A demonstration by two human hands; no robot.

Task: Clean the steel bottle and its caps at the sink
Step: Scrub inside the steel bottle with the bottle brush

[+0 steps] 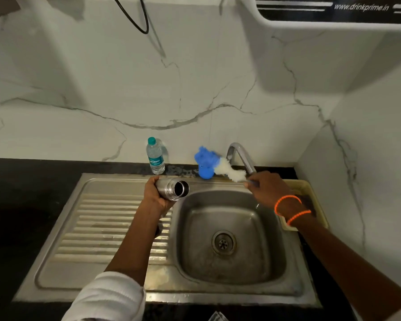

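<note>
Looking down, we see a steel sink (229, 281) set in a dark worktop (21, 193), its ribbed drainboard (97, 228) on the left and the basin with its drain (223, 242) on the right. Behind it rises a white marble-look wall (195, 89) with grey veins. Our left hand (154, 193) grips the bottle (173, 188) over the drainboard's back right corner, lying sideways, open mouth toward the basin. Our right hand (267, 188) holds a brush (232, 173) with white bristles just under the tap (241, 158), at the sink's back edge. A plastic bottle (155, 156) at the worktop's back edge bears a teal label, blurred. A blue holder (206, 163) stands beside the tap. A white appliance (333, 12) top right reads "www.drinkprime.in". A beige tray (310, 188) sits at the sink's right edge.
</note>
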